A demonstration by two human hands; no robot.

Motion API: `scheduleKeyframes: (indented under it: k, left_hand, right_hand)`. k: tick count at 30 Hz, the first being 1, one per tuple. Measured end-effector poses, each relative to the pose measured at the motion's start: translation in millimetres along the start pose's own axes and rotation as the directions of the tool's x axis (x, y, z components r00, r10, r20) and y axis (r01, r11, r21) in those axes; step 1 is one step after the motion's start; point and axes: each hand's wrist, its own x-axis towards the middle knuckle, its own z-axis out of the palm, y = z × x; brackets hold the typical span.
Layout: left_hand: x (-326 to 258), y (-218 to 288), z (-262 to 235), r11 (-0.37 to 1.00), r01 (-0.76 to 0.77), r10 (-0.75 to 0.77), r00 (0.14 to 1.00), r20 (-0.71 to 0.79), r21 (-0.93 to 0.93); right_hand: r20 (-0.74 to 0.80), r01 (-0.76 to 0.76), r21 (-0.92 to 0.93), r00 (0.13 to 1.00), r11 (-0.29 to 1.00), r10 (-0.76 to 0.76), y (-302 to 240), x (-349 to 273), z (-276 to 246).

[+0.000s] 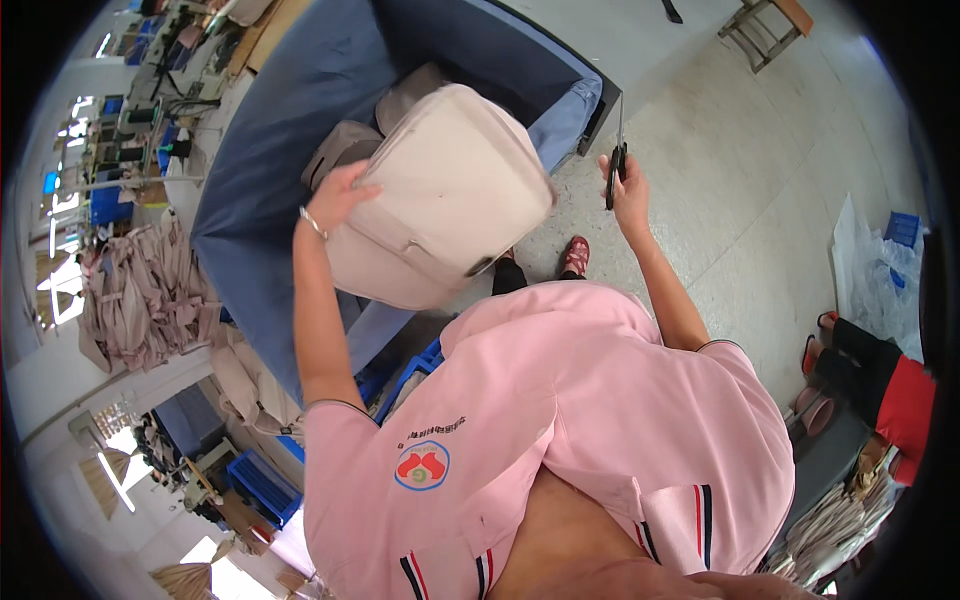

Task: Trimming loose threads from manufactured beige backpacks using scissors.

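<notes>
A boxy beige bag [455, 180] hangs tilted in front of me, partly over the edge of a large blue cloth-lined bin [270, 170]. My left hand [342, 198] grips the bag at its left edge, with the fingers lying over the cloth. A small dark patch sits near the bag's lower right edge. Off to the right, apart from the bag, my right hand [630, 195] is closed round a pair of black-handled scissors [617, 165], whose thin blades point away from me. Farther inside the bin lie other beige bags [408, 92], partly hidden behind the held one.
Heaps of beige fabric pieces [150, 285] lie at the left, near sewing machines [140, 120]. Blue crates [262, 487] stand lower left. A wooden stool [765, 30] is at the far right. Another person in red and black [890, 390] is at the right, near clear plastic [870, 270].
</notes>
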Motion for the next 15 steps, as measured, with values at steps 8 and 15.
scheduleKeyframes:
  k: [8, 15]
  left_hand:
    - [110, 36, 20, 0.601, -0.467, 0.143, 0.861, 0.488, 0.648]
    - [134, 21, 32, 0.648, -0.146, 0.107, 0.989, 0.101, 0.748]
  right_hand:
    - [0.202, 0.254, 0.527, 0.89, 0.811, -0.41, -55, -9, 66]
    - [0.258, 0.078, 0.156, 0.959, 0.985, -0.117, -27, -4, 73]
